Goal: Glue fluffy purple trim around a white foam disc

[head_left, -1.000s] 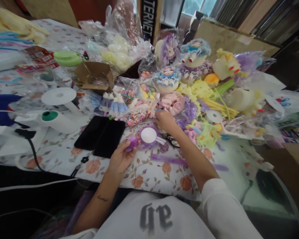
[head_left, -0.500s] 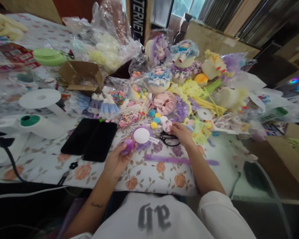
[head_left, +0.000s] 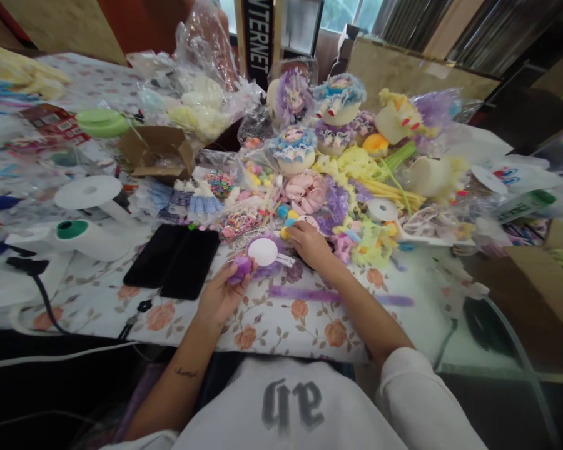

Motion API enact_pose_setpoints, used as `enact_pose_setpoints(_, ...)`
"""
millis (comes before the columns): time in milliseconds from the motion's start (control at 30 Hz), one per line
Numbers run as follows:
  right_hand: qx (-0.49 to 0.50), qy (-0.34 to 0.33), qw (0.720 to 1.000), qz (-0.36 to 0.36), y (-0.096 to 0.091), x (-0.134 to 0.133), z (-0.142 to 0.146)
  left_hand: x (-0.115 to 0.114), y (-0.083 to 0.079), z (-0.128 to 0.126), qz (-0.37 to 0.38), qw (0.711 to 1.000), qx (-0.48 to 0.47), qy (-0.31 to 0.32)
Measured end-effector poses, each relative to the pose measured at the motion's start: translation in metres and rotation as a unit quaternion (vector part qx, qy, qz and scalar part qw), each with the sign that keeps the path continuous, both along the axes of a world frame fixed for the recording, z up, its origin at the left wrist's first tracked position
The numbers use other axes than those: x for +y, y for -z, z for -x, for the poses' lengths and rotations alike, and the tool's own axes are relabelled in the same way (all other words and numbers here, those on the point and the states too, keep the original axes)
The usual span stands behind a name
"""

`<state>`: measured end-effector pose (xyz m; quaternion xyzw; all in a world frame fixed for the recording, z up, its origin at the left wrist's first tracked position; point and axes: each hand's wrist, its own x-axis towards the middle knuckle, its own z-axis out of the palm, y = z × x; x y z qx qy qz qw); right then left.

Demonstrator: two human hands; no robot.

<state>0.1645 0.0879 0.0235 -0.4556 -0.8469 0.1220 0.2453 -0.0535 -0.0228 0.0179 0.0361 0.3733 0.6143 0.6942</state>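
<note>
In my left hand [head_left: 223, 294] is a small fuzzy purple ball [head_left: 239, 270], held in closed fingers. Just beyond it lies a white disc [head_left: 263, 252] with purple fluff around it and a printed white strip [head_left: 286, 260] at its right. My right hand [head_left: 309, 245] reaches over the table with its fingertips drawn together at the yellow and blue pom-poms [head_left: 291, 215]. What they pinch, if anything, is hidden. A pale doll head [head_left: 310, 222] shows partly behind this hand, which also covers the scissors. A fuzzy purple strip [head_left: 304, 293] runs beneath my right forearm.
Two black phone-like slabs [head_left: 190, 265] lie to the left, near a white device with a green top [head_left: 72, 230]. Behind are blue doll dresses [head_left: 205, 203], pink petals [head_left: 304, 190], yellow stems [head_left: 394, 195] and decorated dolls [head_left: 294, 147]. An open cardboard box [head_left: 157, 153] stands back left.
My right hand has moved left from the doll head to the pom-poms, now covering the scissors. My left hand keeps the purple ball in nearly the same place. The view has shifted slightly.
</note>
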Motion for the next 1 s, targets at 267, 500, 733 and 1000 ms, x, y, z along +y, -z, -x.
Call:
enact_pose_setpoints(267, -0.014, 0.023, 0.999, -0.028, -0.002, 0.038, 0.038, -0.002, 0.004, 0.003, -0.025, 1.000, 0.007, -0.008)
enact_pose_setpoints(500, 0.100, 0.032, 0.990, -0.089, -0.006, -0.024, -0.012, 0.006, -0.008, 0.003, -0.104, 0.989, 0.100, 0.040)
enact_pose_setpoints(733, 0.160, 0.190, 0.955, -0.161, 0.034, -0.066, -0.072, 0.094, -0.052, -0.023, -0.290, 0.773, 0.512, 0.237)
enact_pose_setpoints(1000, 0.113, 0.149, 0.966, -0.178, 0.039, -0.053, -0.073, 0.160, -0.016, -0.046, -0.328, 0.613, 0.657, 0.292)
